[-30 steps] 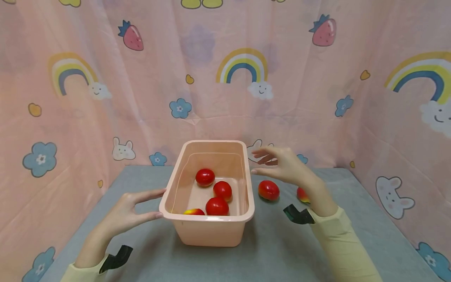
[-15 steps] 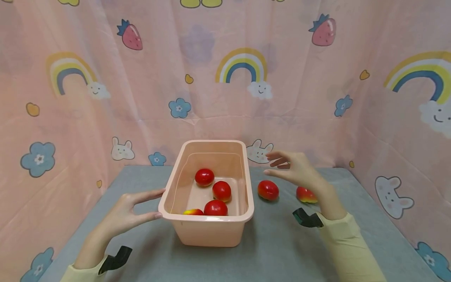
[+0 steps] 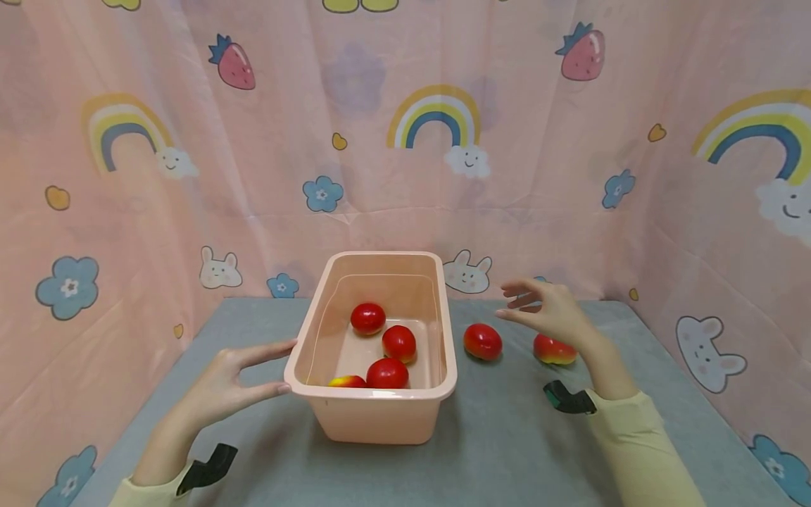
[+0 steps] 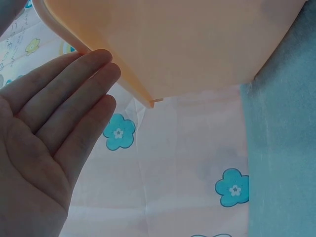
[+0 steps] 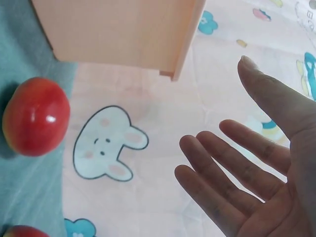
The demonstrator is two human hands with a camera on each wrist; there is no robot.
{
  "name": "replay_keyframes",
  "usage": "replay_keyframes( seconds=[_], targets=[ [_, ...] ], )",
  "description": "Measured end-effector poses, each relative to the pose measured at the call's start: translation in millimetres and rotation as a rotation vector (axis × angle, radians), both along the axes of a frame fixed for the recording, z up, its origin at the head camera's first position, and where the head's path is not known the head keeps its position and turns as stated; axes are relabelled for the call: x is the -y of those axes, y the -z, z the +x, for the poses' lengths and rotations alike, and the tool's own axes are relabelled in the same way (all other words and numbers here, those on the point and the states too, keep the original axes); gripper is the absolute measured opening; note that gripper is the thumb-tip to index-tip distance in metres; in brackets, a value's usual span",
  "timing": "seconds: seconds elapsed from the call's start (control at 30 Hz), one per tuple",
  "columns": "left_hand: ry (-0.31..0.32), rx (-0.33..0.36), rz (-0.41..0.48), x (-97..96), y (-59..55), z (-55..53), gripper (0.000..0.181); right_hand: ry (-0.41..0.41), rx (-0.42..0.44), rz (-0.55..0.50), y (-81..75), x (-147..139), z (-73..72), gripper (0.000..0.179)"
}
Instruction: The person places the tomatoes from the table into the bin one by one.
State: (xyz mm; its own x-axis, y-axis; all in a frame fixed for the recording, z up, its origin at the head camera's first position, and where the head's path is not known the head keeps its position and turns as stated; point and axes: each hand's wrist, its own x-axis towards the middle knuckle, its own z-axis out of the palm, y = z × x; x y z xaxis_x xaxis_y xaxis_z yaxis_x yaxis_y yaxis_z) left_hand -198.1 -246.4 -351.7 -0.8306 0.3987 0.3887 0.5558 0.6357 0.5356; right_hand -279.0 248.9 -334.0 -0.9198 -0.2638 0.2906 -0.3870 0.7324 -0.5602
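Observation:
A pale pink plastic bin (image 3: 383, 415) stands on the table with several shiny red fruits inside, one of them a red-and-yellow fruit (image 3: 348, 381) at the near end. My left hand (image 3: 222, 387) is at the bin's left rim, thumb and fingers extended with their tips right at the edge; in the left wrist view the straight fingers (image 4: 74, 94) lie along the outer wall. My right hand (image 3: 551, 310) hovers empty above the table, right of the bin, fingers spread. Below it are a red fruit (image 3: 483, 342) beside the bin and a red-and-yellow fruit (image 3: 554, 349) farther right.
A grey cloth (image 3: 494, 451) covers the table. Pink patterned curtain (image 3: 266, 197) hangs close behind it and along both sides. The bin's raised rim stands between the left hand and the fruits outside.
My right hand has drawn away from the bin's right rim, moving right and slightly down, uncovering the red-and-yellow fruit on the table. The left hand and bin have stayed put.

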Motion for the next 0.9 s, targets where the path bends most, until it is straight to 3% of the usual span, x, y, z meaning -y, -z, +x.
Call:
replay_keyframes(
  seconds=[0.5, 0.9],
  targets=[
    [0.011, -0.013, -0.006, 0.0, -1.3, 1.2, 0.053, 0.043, 0.007, 0.02, 21.6, -31.4, -0.9, 0.052],
    [0.002, -0.019, -0.012, 0.0, 0.9, 0.4, 0.053, 0.122, 0.065, 0.004, 40.3, -60.7, 7.8, 0.058]
  ],
)
